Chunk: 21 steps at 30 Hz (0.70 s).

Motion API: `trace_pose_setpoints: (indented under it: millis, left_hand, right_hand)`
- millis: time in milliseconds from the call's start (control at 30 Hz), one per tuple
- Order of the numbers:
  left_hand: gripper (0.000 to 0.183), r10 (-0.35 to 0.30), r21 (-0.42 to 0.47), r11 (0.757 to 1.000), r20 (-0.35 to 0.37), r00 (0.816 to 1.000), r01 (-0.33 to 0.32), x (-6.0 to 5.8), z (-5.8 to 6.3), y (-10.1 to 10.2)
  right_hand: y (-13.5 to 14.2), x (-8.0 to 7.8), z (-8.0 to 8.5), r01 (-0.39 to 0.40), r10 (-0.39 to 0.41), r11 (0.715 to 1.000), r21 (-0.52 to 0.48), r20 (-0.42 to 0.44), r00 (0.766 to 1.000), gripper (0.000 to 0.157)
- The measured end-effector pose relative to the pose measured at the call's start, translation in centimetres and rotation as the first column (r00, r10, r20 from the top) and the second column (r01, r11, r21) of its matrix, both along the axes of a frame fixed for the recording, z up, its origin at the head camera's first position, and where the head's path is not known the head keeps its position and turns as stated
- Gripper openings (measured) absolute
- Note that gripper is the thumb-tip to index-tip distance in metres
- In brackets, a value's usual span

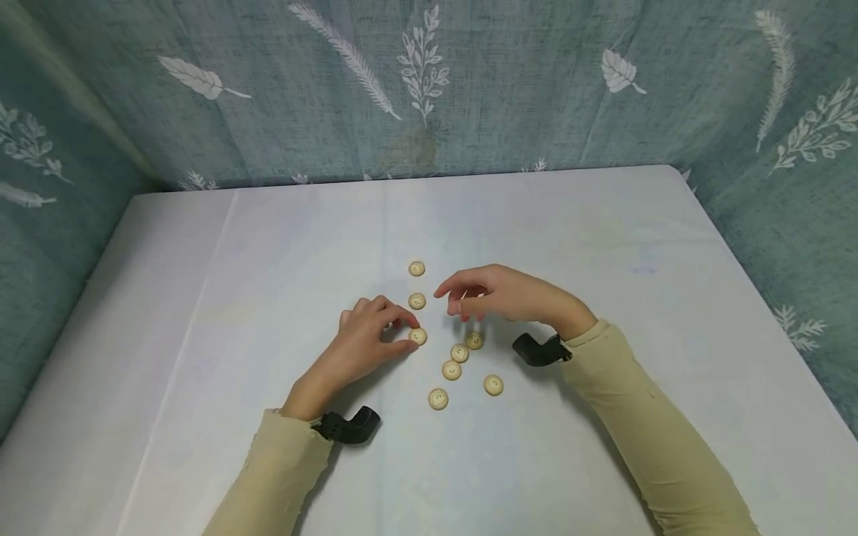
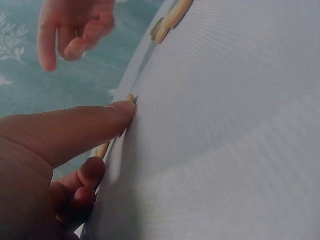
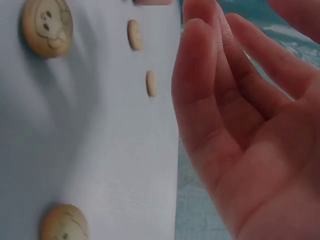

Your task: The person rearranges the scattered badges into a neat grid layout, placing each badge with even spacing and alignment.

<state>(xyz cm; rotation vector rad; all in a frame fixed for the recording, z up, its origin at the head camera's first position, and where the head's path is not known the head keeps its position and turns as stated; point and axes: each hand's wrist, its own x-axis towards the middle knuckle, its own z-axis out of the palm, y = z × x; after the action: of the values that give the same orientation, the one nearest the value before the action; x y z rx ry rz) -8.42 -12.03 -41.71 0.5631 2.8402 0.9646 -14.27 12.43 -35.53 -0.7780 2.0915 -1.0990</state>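
My left hand point(image 1: 365, 339) pinches a round wooden button point(image 1: 418, 336) between thumb and index finger on the white tabletop. In the left wrist view the thumb point(image 2: 95, 127) hides most of that button. Beyond it, two more buttons, a nearer one point(image 1: 417, 301) and a farther one point(image 1: 416, 269), line up away from me. My right hand point(image 1: 506, 294) hovers over the table to the right of this line, holding nothing, its fingers loosely bent. In the right wrist view a pale button point(image 3: 47, 27) shows a printed animal-like drawing and small holes.
Several loose buttons lie nearer me: one point(image 1: 474, 340) below the right hand, two close by it, another point(image 1: 439, 399) toward the front and one point(image 1: 493, 385) to the right. A green leaf-patterned cloth point(image 1: 509, 97) hangs behind the table point(image 1: 281, 246).
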Motion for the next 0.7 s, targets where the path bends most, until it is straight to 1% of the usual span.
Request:
trace_pose_setpoints:
  millis: [133, 267, 400, 533, 700]
  left_hand:
    - [0.02, 0.02, -0.009, 1.0, 0.006, 1.0, -0.02, 0.2, -0.2, -0.1]
    - [0.018, 0.028, -0.005, 1.0, 0.003, 1.0, -0.028, 0.4, -0.2, -0.2]
    - [0.019, 0.015, 0.002, 1.0, -0.011, 1.0, -0.015, 0.4, -0.2, -0.1]
    - [0.019, 0.002, 0.003, 1.0, -0.01, 1.0, -0.002, 0.2, -0.3, 0.0]
    - [0.02, -0.011, 0.004, 1.0, -0.022, 1.0, 0.011, -0.1, -0.4, 0.3]
  right_hand:
    - [-0.6, 0.3, -0.4, -0.081, 0.082, 0.996, 0.019, -0.051, 0.995, 0.031]
    - [-1.3, 0.5, -0.9, -0.174, 0.179, 0.983, 0.06, -0.079, 0.981, 0.029]
    - [-1.6, 1.1, -1.1, -0.236, 0.241, 0.969, 0.078, -0.061, 0.969, 0.029]
    - [-1.9, 1.8, -1.2, -0.285, 0.29, 0.953, 0.104, -0.039, 0.956, 0.028]
    - [-2.3, 2.4, -1.3, -0.304, 0.31, 0.943, 0.138, -0.02, 0.951, 0.028]
